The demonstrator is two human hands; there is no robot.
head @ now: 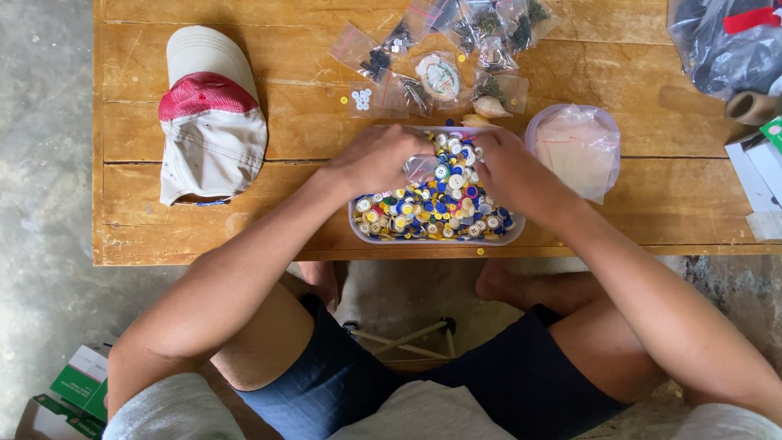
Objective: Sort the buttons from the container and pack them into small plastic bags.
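A clear plastic tub (pixel 355 231) full of white, yellow and blue buttons (pixel 436 213) sits at the near edge of a low wooden table (pixel 244 130). Both hands hover over its far half. My left hand (pixel 376 159) pinches a small clear plastic bag (pixel 421 169) at its left side. My right hand (pixel 507 169) holds the same bag from the right, fingers curled toward it. What lies between the fingertips is hidden.
A beige and red cap (pixel 210 114) lies at the left. Several small clear bags of buttons (pixel 444 57) are spread behind the tub. A round container of empty bags (pixel 574 147) stands at the right. Dark bags, a tape roll and boxes crowd the far right.
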